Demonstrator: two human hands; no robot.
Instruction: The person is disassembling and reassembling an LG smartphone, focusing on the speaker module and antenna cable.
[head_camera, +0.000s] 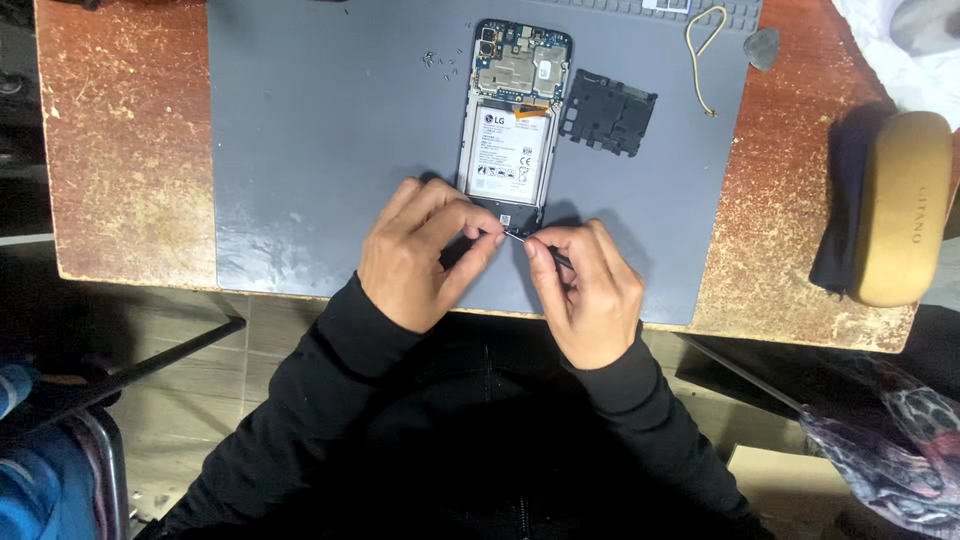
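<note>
At the grey mat's (330, 150) six o'clock edge, the left hand (420, 255) pinches the opened phone's (512, 120) lower end while the right hand (588, 290) pinches a thin tool (530, 243) against it, the white rectangular battery label (505, 155) at twelve o'clock from both.

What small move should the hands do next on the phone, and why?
Probably lift the tool tip clear of the phone: both hands, left and right, pinch at its lower end, and loose screws lie on the mat.
</note>
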